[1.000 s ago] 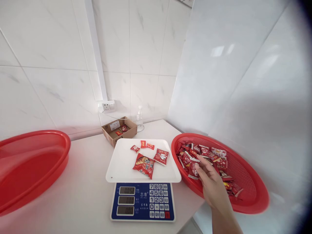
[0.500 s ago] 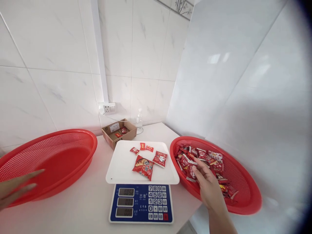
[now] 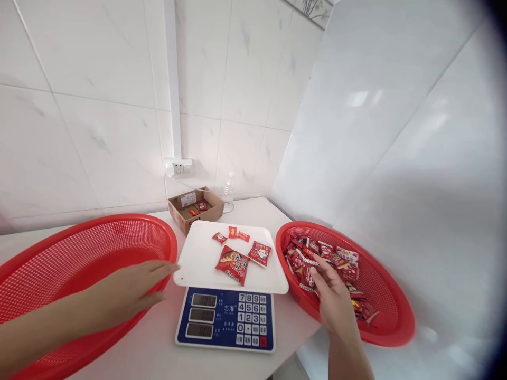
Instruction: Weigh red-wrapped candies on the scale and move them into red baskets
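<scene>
My left hand (image 3: pixel 132 287) reaches over the rim of the left red basket (image 3: pixel 99 258), fingers stretched out and holding nothing, their tips close to the left edge of the white weighing tray (image 3: pixel 194 269). With thumb and fingers my right hand (image 3: pixel 331 295) pinches a red snack packet (image 3: pixel 304 272) at the near left side of the right red basket (image 3: pixel 396 316). Other red packets (image 3: pixel 348 256) lie in that basket. On the tray rest a large red packet (image 3: pixel 233 264), a square red packet (image 3: pixel 260 254) and several small ones (image 3: pixel 232 232).
Below the tray is the scale's blue keypad panel (image 3: pixel 225 319) with three displays. Behind stand an open cardboard box (image 3: pixel 214 211) with small red packets inside and a clear plastic bottle (image 3: pixel 228 187). A wall socket (image 3: pixel 178 169) and tiled walls close off the back.
My left hand has come rightward from the left edge toward the tray. My right hand stays on the packet in the right basket. The view has shifted slightly.
</scene>
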The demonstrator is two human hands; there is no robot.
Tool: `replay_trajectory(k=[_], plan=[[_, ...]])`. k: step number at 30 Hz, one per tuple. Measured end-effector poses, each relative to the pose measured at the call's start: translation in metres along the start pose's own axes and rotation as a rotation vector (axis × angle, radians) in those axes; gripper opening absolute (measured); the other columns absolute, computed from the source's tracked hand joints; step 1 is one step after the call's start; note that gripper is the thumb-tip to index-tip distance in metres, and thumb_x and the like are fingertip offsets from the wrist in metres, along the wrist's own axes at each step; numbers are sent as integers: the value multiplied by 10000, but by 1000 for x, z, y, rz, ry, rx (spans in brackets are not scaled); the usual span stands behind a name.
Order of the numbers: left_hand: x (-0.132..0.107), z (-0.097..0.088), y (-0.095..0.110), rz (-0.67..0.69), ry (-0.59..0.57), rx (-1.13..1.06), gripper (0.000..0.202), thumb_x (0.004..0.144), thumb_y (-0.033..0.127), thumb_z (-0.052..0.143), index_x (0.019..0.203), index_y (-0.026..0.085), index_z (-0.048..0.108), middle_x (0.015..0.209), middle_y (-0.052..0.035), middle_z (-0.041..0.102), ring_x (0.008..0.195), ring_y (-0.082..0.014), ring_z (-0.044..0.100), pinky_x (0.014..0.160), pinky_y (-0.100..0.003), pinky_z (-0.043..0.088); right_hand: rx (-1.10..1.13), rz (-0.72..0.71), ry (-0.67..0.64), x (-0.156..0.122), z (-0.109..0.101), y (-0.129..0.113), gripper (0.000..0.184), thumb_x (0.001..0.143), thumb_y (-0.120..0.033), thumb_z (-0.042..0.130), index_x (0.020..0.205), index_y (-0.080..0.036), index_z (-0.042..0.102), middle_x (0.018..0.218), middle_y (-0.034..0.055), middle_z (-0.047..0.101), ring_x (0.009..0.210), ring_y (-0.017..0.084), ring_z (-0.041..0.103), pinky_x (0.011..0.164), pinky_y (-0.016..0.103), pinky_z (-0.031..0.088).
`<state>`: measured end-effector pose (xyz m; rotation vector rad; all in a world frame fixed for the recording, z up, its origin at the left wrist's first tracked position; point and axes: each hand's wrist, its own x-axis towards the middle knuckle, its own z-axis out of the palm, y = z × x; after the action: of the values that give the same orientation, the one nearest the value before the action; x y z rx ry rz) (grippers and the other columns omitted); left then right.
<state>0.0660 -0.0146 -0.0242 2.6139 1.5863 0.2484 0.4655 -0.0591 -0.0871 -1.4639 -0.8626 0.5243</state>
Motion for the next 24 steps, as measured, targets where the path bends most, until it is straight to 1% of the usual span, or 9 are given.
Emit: replay_trajectory(k=[1, 2, 4, 7, 9, 13, 18, 21, 24], plan=[[3, -1, 7, 48, -48, -35, 432, 916, 408, 495, 1333, 297, 480, 1360, -32, 550, 1199, -245, 542, 958, -430, 465, -9, -8, 4, 0, 0, -1, 642, 684, -515, 680, 1270, -264, 600, 1187, 33, 660, 1109, 273, 579, 950, 393, 475], [11, 0, 17, 165, -189, -93, 524, 918, 440, 461, 1413, 284, 386, 1460, -58, 454, 1284, -276, 466, 987, -431, 440, -18, -13, 6, -1, 0, -2, 643, 685, -516, 677, 1271, -264, 599, 1184, 32, 661, 1109, 273, 580, 949, 394, 476], [37, 4, 37, 265, -232, -130, 598, 919, 455, 435, 1467, 263, 292, 1544, -63, 314, 1388, -267, 320, 1072, -406, 356, -45, -9, 2, -1, 0, -3, 635, 691, -518, 669, 1268, -263, 599, 1182, 31, 662, 1110, 273, 580, 950, 397, 473], [79, 18, 67, 373, -272, -143, 686, 878, 464, 514, 1474, 221, 277, 1565, -89, 253, 1440, -271, 190, 1136, -403, 243, -95, 23, -12, -2, -1, -7, 619, 698, -528, 662, 1250, -251, 610, 1190, 38, 660, 1099, 275, 586, 949, 398, 468], [100, 29, 81, 431, -276, -137, 713, 834, 495, 574, 1447, 227, 329, 1545, -106, 302, 1435, -300, 198, 1141, -431, 214, -104, 42, -19, -3, -1, -9, 627, 696, -540, 659, 1244, -237, 611, 1189, 51, 661, 1086, 278, 594, 942, 396, 469], [116, 39, 93, 454, -255, -103, 641, 792, 486, 632, 1349, 226, 450, 1332, -141, 530, 1281, -332, 433, 1058, -448, 327, -115, 46, -21, -4, -2, -11, 647, 697, -571, 647, 1246, -232, 605, 1199, 63, 657, 1097, 283, 588, 954, 395, 454], [97, 21, 77, 336, -183, -77, 544, 784, 445, 633, 1273, 244, 503, 1207, -100, 539, 1033, -270, 586, 856, -356, 474, -122, 78, -37, -4, -2, -11, 667, 708, -608, 614, 1261, -235, 585, 1273, 61, 614, 1162, 277, 550, 962, 371, 448], [74, 0, 48, 196, -83, -57, 491, 824, 439, 548, 1280, 268, 489, 1182, -73, 521, 995, -243, 588, 788, -327, 486, -122, 74, -42, -4, -3, -9, 649, 709, -611, 617, 1246, -247, 594, 1277, 55, 612, 1178, 283, 538, 964, 380, 445], [50, -16, 8, 22, 16, -13, 406, 837, 439, 496, 1176, 225, 561, 1155, -85, 546, 885, -237, 597, 687, -328, 491, -112, 59, -47, -2, -4, -5, 642, 711, -598, 628, 1257, -260, 590, 1288, 50, 606, 1191, 287, 529, 971, 391, 439]])
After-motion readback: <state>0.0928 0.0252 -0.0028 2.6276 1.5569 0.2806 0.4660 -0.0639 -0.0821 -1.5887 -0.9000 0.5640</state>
